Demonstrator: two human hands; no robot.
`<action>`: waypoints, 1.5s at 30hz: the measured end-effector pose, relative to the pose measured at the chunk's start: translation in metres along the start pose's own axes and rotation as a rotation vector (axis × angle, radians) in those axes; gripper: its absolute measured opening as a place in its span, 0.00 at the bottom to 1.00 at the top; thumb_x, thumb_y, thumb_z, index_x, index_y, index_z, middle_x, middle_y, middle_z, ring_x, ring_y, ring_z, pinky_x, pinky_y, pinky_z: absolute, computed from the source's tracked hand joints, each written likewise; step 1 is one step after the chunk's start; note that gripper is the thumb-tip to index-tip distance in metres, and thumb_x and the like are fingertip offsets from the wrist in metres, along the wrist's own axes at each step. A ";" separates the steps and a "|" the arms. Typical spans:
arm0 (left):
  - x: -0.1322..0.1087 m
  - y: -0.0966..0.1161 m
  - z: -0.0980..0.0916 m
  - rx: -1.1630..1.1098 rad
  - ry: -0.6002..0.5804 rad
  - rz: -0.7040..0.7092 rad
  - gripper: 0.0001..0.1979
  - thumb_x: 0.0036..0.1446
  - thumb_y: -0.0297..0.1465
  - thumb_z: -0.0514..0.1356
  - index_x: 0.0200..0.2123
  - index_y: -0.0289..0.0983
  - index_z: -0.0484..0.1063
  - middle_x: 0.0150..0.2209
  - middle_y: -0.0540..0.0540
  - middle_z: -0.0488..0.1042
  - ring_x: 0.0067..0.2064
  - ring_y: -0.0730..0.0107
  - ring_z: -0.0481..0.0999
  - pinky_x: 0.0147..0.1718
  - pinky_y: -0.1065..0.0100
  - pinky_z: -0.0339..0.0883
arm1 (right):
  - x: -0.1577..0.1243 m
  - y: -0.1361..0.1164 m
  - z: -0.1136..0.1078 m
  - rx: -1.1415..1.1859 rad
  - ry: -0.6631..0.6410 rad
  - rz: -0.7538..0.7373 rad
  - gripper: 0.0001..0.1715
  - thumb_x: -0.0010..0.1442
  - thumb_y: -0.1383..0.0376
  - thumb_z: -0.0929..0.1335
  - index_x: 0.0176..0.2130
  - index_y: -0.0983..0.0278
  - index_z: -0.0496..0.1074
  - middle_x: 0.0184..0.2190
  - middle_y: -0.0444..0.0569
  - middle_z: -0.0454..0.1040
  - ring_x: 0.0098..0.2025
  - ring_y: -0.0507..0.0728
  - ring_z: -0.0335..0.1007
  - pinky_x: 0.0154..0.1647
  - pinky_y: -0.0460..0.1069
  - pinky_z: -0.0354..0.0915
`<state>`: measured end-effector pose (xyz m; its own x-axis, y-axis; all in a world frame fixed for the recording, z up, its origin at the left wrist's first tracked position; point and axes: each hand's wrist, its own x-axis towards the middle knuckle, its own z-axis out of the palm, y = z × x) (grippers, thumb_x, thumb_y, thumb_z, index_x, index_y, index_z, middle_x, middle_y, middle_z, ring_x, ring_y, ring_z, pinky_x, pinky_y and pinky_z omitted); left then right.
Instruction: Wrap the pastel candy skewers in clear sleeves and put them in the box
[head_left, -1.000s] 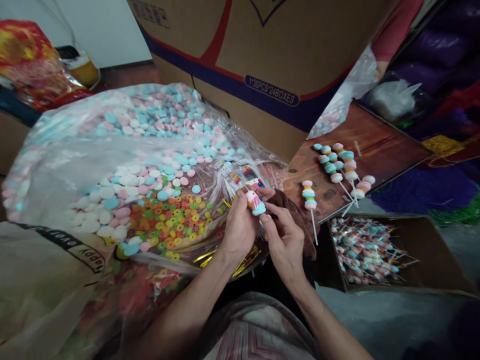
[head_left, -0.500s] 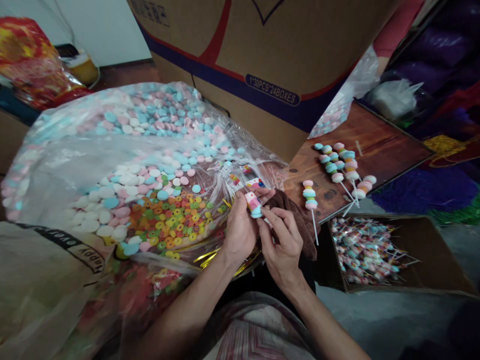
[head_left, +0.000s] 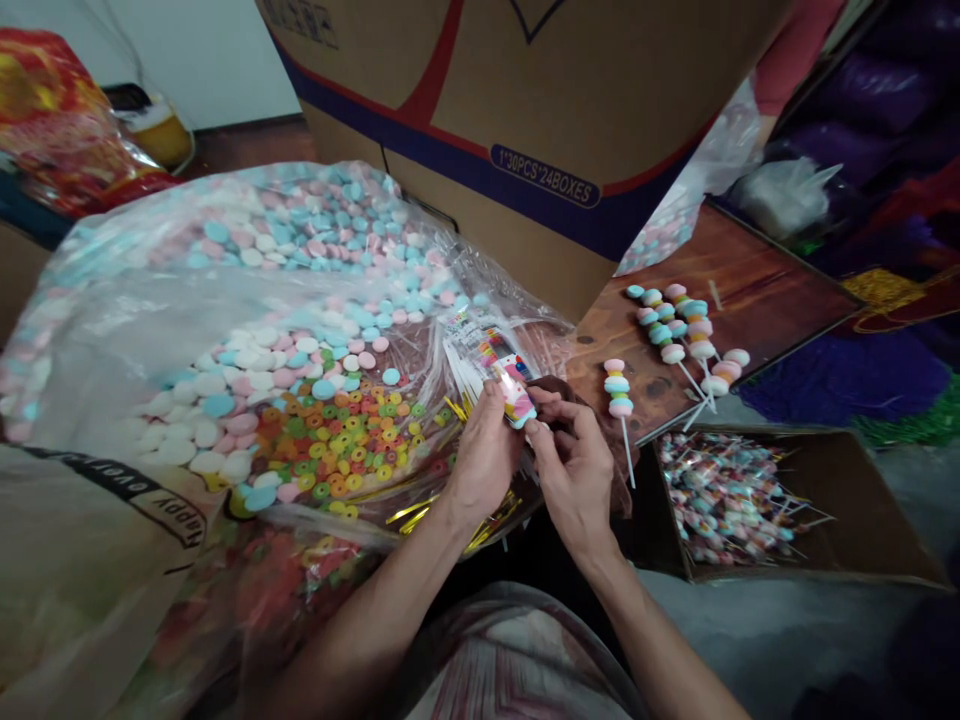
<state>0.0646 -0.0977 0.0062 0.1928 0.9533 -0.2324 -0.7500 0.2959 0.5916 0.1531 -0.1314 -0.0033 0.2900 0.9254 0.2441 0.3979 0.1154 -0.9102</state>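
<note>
Hands meet at centre, forearms rising from the lower edge and converging above the lap. Left hand (head_left: 486, 455) is curled, thumb and fingers pinching the lower end of a candy stack (head_left: 517, 396) of pink, white and blue discs; right hand (head_left: 577, 470) closes its fingertips on the same stack from the right, so both hands are clamped on it, touching each other. Compared with half a second earlier, the stack sits slightly higher and more tilted toward the upper left, and the right fingers have curled in closer beneath it. Just left of the hands lies a clear bag (head_left: 225, 330) of loose pastel and ring candies; behind the stack, printed wrappers (head_left: 480, 345). To the right, an open box (head_left: 825, 500) holds wrapped skewers. Farther off, finished skewers (head_left: 679, 335) lie on a brown board (head_left: 757, 280), and a large carton (head_left: 540, 120) stands behind.
</note>
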 end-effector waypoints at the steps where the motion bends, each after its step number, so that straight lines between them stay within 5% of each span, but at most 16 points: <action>1: 0.000 0.000 0.000 0.003 0.003 0.001 0.21 0.59 0.48 0.59 0.38 0.35 0.75 0.38 0.42 0.78 0.46 0.62 0.77 0.44 0.65 0.71 | 0.000 0.001 0.001 0.007 0.014 0.017 0.09 0.63 0.62 0.67 0.43 0.64 0.68 0.39 0.50 0.74 0.34 0.52 0.71 0.34 0.48 0.70; 11: -0.001 0.002 0.006 0.039 0.096 -0.027 0.13 0.53 0.37 0.68 0.36 0.36 0.73 0.35 0.47 0.78 0.38 0.70 0.79 0.40 0.69 0.72 | 0.004 -0.010 0.013 -0.030 0.086 0.018 0.12 0.61 0.62 0.68 0.44 0.63 0.64 0.40 0.52 0.71 0.39 0.55 0.71 0.37 0.52 0.73; 16: 0.005 0.011 -0.001 0.035 0.118 -0.023 0.12 0.55 0.39 0.66 0.33 0.35 0.75 0.35 0.45 0.79 0.40 0.65 0.80 0.39 0.68 0.72 | 0.001 -0.013 -0.002 -0.049 -0.066 0.019 0.17 0.61 0.60 0.69 0.47 0.63 0.65 0.42 0.52 0.72 0.38 0.54 0.72 0.37 0.50 0.71; 21: 0.009 0.018 -0.005 0.007 0.119 0.011 0.10 0.56 0.37 0.65 0.32 0.35 0.74 0.32 0.45 0.80 0.45 0.60 0.81 0.39 0.68 0.72 | -0.009 -0.011 -0.021 -0.187 -0.271 -0.073 0.06 0.64 0.64 0.65 0.36 0.63 0.71 0.24 0.41 0.71 0.24 0.50 0.67 0.27 0.45 0.63; 27: 0.004 0.014 -0.003 0.014 0.026 -0.135 0.13 0.55 0.40 0.65 0.33 0.35 0.73 0.30 0.44 0.80 0.43 0.58 0.81 0.41 0.64 0.73 | -0.014 -0.006 -0.006 -0.143 -0.101 -0.240 0.10 0.65 0.67 0.63 0.37 0.63 0.74 0.27 0.46 0.76 0.26 0.51 0.71 0.31 0.45 0.67; 32: 0.001 0.021 -0.005 0.113 -0.044 -0.214 0.18 0.56 0.45 0.63 0.34 0.35 0.73 0.35 0.40 0.81 0.43 0.58 0.81 0.40 0.63 0.74 | -0.010 -0.005 -0.003 -0.051 -0.084 -0.162 0.10 0.65 0.66 0.64 0.39 0.63 0.75 0.32 0.46 0.78 0.32 0.52 0.73 0.37 0.47 0.69; 37: 0.010 0.033 -0.009 0.137 0.023 -0.157 0.24 0.57 0.51 0.59 0.40 0.35 0.75 0.38 0.39 0.81 0.42 0.60 0.81 0.41 0.64 0.75 | -0.007 -0.006 -0.014 0.034 -0.182 0.003 0.11 0.65 0.61 0.65 0.38 0.64 0.75 0.23 0.42 0.69 0.23 0.49 0.61 0.24 0.44 0.61; 45: 0.021 0.035 -0.017 0.102 0.051 -0.046 0.14 0.56 0.40 0.65 0.37 0.34 0.76 0.37 0.41 0.81 0.41 0.61 0.82 0.37 0.67 0.74 | -0.006 -0.008 -0.018 0.090 -0.286 0.100 0.14 0.66 0.60 0.64 0.33 0.64 0.73 0.19 0.39 0.59 0.21 0.48 0.54 0.21 0.43 0.54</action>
<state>0.0317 -0.0688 0.0085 0.1908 0.9352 -0.2985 -0.6726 0.3460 0.6541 0.1640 -0.1444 0.0083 0.0627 0.9963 0.0592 0.2977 0.0380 -0.9539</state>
